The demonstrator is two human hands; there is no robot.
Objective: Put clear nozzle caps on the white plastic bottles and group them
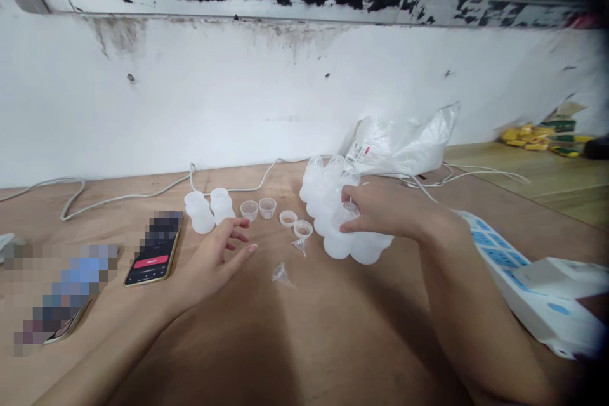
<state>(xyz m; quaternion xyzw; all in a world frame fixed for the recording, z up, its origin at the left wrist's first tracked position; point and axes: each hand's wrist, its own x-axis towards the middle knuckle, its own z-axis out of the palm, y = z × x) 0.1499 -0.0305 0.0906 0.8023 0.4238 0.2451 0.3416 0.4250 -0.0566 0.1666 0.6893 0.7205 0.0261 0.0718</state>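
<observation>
My right hand [366, 208] reaches over a cluster of frosted white, rounded plastic containers [339, 247]. Its thumb and fingers close around a small clear plastic piece [351, 207], partly hidden by the fingers. My left hand [228, 250] hovers with its fingers apart, holding nothing. Just beyond it stand two clear little cups [267, 207] and two frosted white containers [198, 212]. Between the hands lie two clear plastic rings [303, 229] and two small clear funnel-shaped pieces [280, 273].
Two phones [155, 254] lie at the left. A clear plastic bag [404, 143] and a white cable [266, 179] lie along the wall. On the right are a white power strip [504, 260] with a plug and yellow-and-green items [537, 136].
</observation>
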